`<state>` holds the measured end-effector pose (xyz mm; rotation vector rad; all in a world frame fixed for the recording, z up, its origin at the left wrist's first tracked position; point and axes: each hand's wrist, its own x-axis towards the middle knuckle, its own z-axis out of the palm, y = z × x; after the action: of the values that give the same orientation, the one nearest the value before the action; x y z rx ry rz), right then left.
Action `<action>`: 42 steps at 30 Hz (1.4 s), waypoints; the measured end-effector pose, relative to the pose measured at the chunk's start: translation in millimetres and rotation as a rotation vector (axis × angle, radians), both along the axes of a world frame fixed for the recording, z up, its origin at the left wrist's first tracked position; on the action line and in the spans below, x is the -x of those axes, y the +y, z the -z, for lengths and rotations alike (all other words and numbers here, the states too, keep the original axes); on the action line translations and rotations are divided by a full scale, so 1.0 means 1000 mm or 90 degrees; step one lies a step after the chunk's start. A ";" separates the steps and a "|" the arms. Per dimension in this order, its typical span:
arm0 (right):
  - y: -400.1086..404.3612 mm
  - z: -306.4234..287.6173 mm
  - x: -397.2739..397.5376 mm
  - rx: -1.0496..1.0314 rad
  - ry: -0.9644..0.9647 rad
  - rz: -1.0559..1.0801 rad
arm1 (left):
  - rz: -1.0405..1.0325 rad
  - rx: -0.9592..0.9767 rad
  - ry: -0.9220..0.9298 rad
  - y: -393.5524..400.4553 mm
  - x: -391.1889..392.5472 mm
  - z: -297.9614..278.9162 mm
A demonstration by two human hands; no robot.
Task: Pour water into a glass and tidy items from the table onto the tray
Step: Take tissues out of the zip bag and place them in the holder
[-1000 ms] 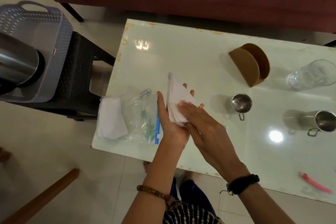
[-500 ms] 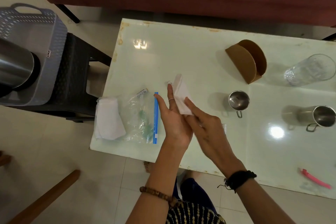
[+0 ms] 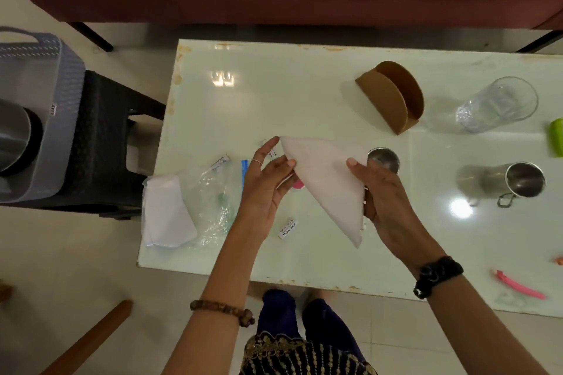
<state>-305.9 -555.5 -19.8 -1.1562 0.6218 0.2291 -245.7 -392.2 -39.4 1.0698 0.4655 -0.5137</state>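
A white napkin, folded into a triangle, is held above the glass table. My right hand grips its right edge and my left hand pinches its upper left corner. A clear drinking glass lies at the far right. Two steel mugs stand on the table: a small one just behind my right hand and a larger one to the right. The grey tray sits on a black stool left of the table, with a steel jug in it.
A clear zip bag holding white napkins lies at the table's left front corner. A brown cardboard napkin holder stands at the back. A pink clip lies near the front right, a green object at the right edge. A small white label lies below the napkin.
The napkin has gone from a small folded wad between my hands to a wide triangle spread between them. My right hand moved right; the camera view shifted.
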 end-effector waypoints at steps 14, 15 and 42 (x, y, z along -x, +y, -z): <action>-0.037 -0.001 0.023 0.343 -0.089 -0.086 | 0.138 -0.170 -0.088 -0.049 -0.025 0.003; -0.040 0.000 0.023 0.385 -0.084 -0.094 | 0.163 -0.195 -0.106 -0.051 -0.027 0.003; -0.140 0.051 -0.086 0.950 -0.145 -0.112 | 0.439 -0.809 -0.578 -0.201 -0.188 0.054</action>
<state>-219.7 -695.7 -71.2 -2.6275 0.4330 -0.3045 -57.7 -592.8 -93.6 2.5462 -0.5316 -0.2169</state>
